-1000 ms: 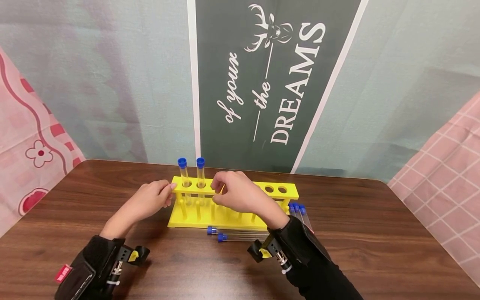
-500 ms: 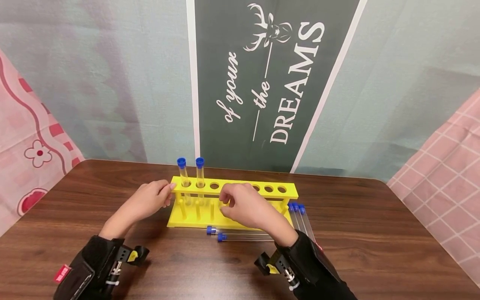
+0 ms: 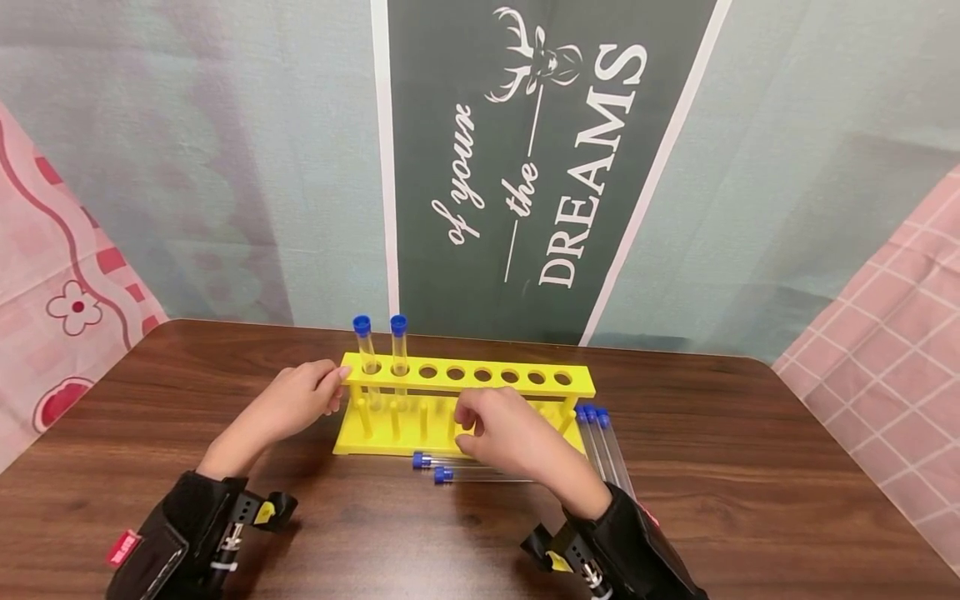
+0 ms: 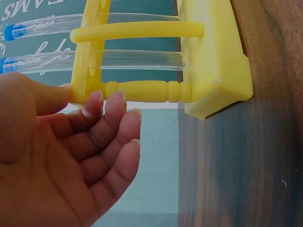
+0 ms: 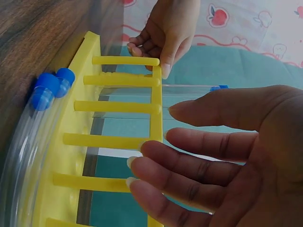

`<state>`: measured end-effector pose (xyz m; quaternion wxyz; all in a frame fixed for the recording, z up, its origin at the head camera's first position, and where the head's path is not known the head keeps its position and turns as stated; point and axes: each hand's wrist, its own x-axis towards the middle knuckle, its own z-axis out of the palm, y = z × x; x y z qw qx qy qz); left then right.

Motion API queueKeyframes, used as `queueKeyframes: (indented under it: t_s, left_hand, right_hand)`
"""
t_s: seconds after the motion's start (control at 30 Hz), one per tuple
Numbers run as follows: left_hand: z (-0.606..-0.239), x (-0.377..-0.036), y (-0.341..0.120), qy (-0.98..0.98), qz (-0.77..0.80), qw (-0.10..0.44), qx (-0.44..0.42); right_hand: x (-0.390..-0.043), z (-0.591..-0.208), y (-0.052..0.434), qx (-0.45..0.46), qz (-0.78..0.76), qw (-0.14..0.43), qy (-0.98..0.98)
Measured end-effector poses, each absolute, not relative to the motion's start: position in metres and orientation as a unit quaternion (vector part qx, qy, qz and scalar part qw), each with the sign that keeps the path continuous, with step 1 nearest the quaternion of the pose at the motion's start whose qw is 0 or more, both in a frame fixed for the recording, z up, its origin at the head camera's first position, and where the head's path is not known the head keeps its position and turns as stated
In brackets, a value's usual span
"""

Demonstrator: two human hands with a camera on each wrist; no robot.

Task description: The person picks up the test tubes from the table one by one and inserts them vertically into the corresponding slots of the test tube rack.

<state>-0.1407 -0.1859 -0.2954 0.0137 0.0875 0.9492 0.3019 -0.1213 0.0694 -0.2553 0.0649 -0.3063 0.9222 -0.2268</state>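
Note:
A yellow test-tube rack [image 3: 468,387] stands on the brown table [image 3: 750,467]. Two clear tubes with blue caps [image 3: 399,340] stand upright in its two leftmost holes; the other holes are bare. My left hand [image 3: 336,390] pinches the left end of the rack's top plate, thumb on the edge [image 4: 66,92] and fingers against the corner post [image 4: 142,91]. My right hand [image 3: 463,432] hovers in front of the rack with fingers relaxed and holds nothing. It sits just above two capped tubes [image 3: 442,475] lying along the rack's front. The right wrist view shows its empty palm [image 5: 161,146].
Three more capped tubes [image 3: 604,442] lie side by side at the rack's right end. A patterned cloth backdrop [image 3: 555,167] hangs right behind the table's far edge. Bare tabletop stretches to the left, right and front of the rack.
My right hand has drawn back from the rack's top plate and come down toward me, over the lying tubes. The left hand and the rack have stayed put.

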Motion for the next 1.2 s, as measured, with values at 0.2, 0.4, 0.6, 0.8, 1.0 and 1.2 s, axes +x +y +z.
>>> queueKeyframes:
  t_s: [0.2, 0.4, 0.6, 0.8, 1.0, 1.2]
  left_hand:
    - [-0.295, -0.140, -0.186, 0.949, 0.303, 0.013, 0.085]
    - [-0.296, -0.139, -0.185, 0.949, 0.304, 0.012, 0.084]
    - [-0.297, -0.139, -0.185, 0.950, 0.301, 0.008, 0.086]
    - [-0.298, -0.140, -0.186, 0.949, 0.304, 0.008, 0.088]
    - [-0.297, -0.140, -0.186, 0.950, 0.299, 0.003, 0.092]
    - [-0.297, -0.140, -0.186, 0.951, 0.297, 0.004, 0.090]
  right_hand:
    - [-0.121, -0.264, 0.073, -0.318, -0.224, 0.061, 0.919]
    - [-0.119, -0.269, 0.076, -0.330, -0.208, 0.054, 0.919]
    - [-0.117, -0.273, 0.078, -0.318, -0.203, 0.069, 0.924]
    - [-0.118, -0.276, 0.079, -0.304, -0.204, 0.083, 0.927]
    - [-0.117, -0.279, 0.079, -0.318, -0.192, 0.072, 0.926]
    - [-0.116, -0.282, 0.080, -0.329, -0.189, 0.068, 0.923]
